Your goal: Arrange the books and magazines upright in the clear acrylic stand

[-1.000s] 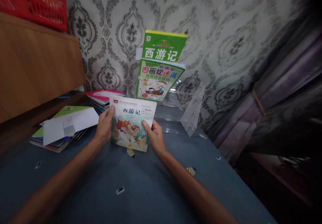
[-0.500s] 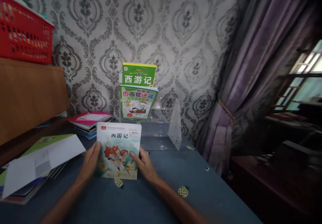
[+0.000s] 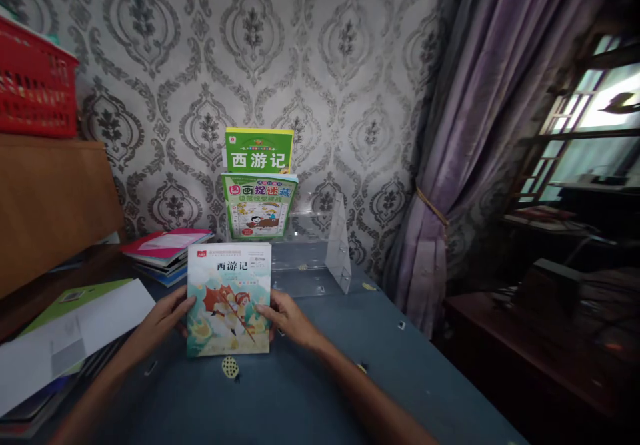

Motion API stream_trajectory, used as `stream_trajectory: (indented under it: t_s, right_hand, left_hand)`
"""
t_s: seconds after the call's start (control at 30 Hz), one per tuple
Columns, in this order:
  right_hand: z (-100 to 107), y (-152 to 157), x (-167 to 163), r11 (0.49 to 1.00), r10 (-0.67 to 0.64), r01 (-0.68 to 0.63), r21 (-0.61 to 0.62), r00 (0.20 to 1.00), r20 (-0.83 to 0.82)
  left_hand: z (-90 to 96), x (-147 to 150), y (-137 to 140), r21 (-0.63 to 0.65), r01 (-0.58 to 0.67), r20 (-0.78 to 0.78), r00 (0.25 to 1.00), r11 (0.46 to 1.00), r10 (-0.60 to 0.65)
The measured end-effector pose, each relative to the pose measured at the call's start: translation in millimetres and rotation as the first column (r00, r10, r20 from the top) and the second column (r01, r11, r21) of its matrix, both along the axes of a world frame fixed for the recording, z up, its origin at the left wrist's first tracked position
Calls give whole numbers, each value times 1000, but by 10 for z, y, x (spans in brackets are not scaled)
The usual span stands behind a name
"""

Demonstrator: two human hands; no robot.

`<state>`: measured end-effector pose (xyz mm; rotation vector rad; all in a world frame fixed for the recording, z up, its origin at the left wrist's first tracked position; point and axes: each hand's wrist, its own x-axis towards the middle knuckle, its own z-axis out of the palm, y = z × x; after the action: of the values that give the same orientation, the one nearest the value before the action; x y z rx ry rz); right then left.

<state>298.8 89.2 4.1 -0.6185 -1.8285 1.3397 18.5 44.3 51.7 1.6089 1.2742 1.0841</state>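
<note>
A paperback book (image 3: 229, 305) with a pale teal cover, black title characters and a figure in a red cape is held upright, its front facing me. My left hand (image 3: 173, 311) grips its left edge, thumb on the cover and fingers behind. On the right edge, my right hand (image 3: 287, 318) has its thumb over the cover, the other fingers partly hidden. Behind it stands a clear acrylic tiered rack (image 3: 340, 248). A green book with a yellow top edge (image 3: 259, 151) rests on its upper tier, and a green-bordered picture book (image 3: 257, 211) on a tier below.
A blue cloth (image 3: 320, 391) with a fruit pattern covers the table. At left lie a loose pile of books and papers (image 3: 70, 338) and a pink-topped book stack (image 3: 167, 245). A red basket (image 3: 37, 85) sits on a wooden box (image 3: 55, 205). A purple curtain (image 3: 465, 165) hangs at right.
The view has turned slightly to the right, so the surroundings sit further left. Both hands still hold the book, and my left hand sits a little lower on its edge.
</note>
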Motion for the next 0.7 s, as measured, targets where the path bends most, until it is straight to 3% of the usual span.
stream_trajectory:
  t_s: [0.2, 0.47, 0.57, 0.7]
  right_hand:
    - [175, 99, 71, 995, -85, 87, 52, 996, -42]
    - [343, 259, 202, 984, -163, 167, 66, 985, -65]
    - [466, 315, 243, 975, -185, 191, 110, 981, -63]
    - [687, 382, 315, 975, -170, 178, 131, 983, -71]
  left_hand:
    - [78, 172, 184, 144, -99, -16, 995, 985, 102]
    - [266, 416, 326, 173, -184, -23, 981, 968, 191]
    - [385, 463, 399, 208, -196, -31, 978, 958, 207]
    - [629, 522, 475, 165, -175, -39, 982, 971, 184]
